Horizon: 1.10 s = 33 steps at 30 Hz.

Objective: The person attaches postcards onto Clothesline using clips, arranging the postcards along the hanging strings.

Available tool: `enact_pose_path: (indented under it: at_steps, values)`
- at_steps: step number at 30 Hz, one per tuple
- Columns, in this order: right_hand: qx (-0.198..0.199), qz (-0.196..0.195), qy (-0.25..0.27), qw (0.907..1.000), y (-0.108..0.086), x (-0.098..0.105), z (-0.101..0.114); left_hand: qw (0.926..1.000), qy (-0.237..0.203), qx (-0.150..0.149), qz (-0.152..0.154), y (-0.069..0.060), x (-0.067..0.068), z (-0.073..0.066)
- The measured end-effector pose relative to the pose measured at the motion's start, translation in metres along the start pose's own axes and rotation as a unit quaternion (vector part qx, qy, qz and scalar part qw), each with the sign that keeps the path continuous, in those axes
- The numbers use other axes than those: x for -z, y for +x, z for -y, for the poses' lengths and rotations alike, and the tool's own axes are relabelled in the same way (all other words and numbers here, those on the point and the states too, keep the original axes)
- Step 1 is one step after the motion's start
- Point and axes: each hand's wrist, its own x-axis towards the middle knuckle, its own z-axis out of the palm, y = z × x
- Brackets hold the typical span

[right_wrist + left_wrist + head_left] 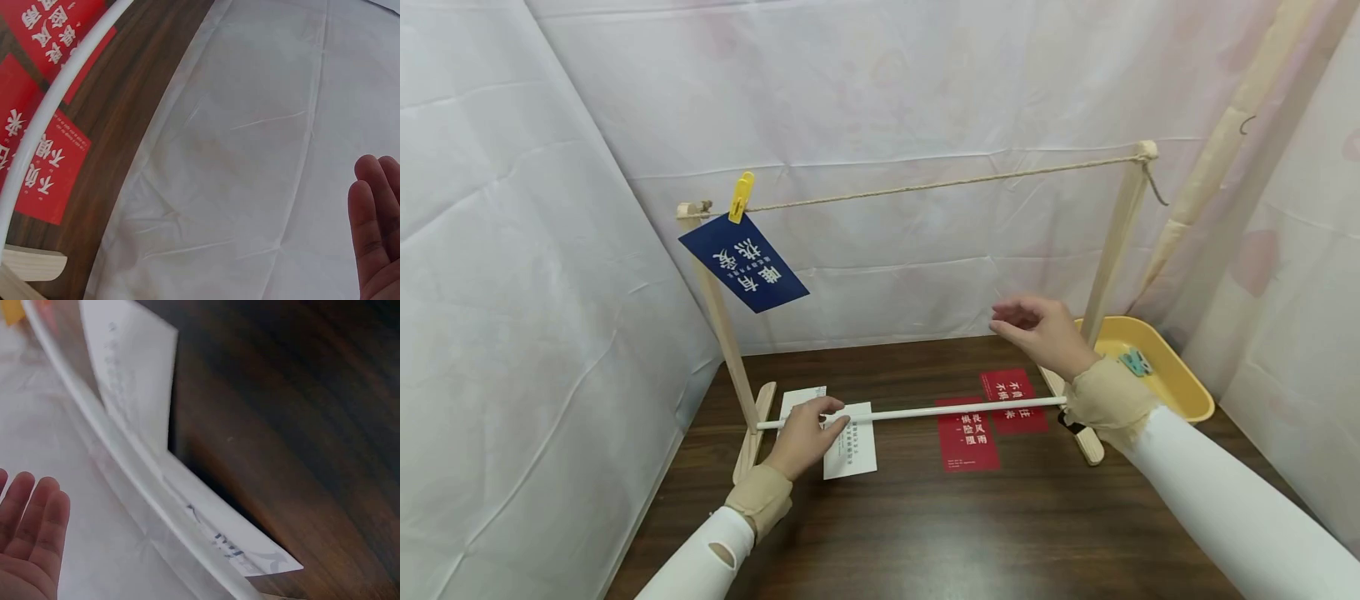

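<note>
So closest to us there's the bare front of the dark wood table (917, 533). Our left hand (805, 437) is up over the white rod (917, 412), fingers loose, gripping nothing. Just beside it we've got a white card (852, 454) flat on the table, plus another white card (797, 397) partly covered by the hand from our head view. Further right, two red cards (967, 450) lie around under the rod. Our right hand (1037, 333) is raised near the right post (1112, 242), relaxed and holding nothing. By that post sits a yellow tub (1172, 375) with teal clips (1135, 362) in it. Up top, a yellow clip (741, 197) pins a blue card (763, 292) at the rope's (940, 184) left end, tilted, with white curtain (880, 92) behind.
</note>
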Motion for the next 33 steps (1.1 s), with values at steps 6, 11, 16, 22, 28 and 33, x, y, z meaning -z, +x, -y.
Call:
enact_pose_path:
  at_steps: [6, 11, 16, 22, 28, 33]
  values:
    - [-0.006, 0.0, 0.0, 1.0, -0.008, 0.005, -0.007, 0.9968, 0.069, -0.025, 0.032, -0.008, -0.016, -0.003]
    - [-0.009, 0.005, -0.003, 0.9999, -0.016, 0.008, -0.012, 0.9875, 0.138, -0.038, 0.065, -0.015, -0.028, -0.009]
    - [-0.025, 0.007, -0.01, 0.9996, -0.024, 0.012, -0.017, 0.9669, 0.22, -0.053, 0.117, -0.02, -0.038, -0.013]
    - [-0.047, 0.008, -0.019, 0.9987, -0.032, 0.016, -0.022, 0.9493, 0.266, -0.075, 0.149, -0.024, -0.047, -0.01]
    - [-0.07, 0.014, -0.036, 0.9968, -0.039, 0.022, -0.026, 0.9429, 0.269, -0.116, 0.16, -0.025, -0.05, -0.009]
    - [-0.072, 0.015, -0.038, 0.9965, -0.043, 0.024, -0.029, 0.9382, 0.258, -0.159, 0.167, -0.026, -0.05, -0.011]
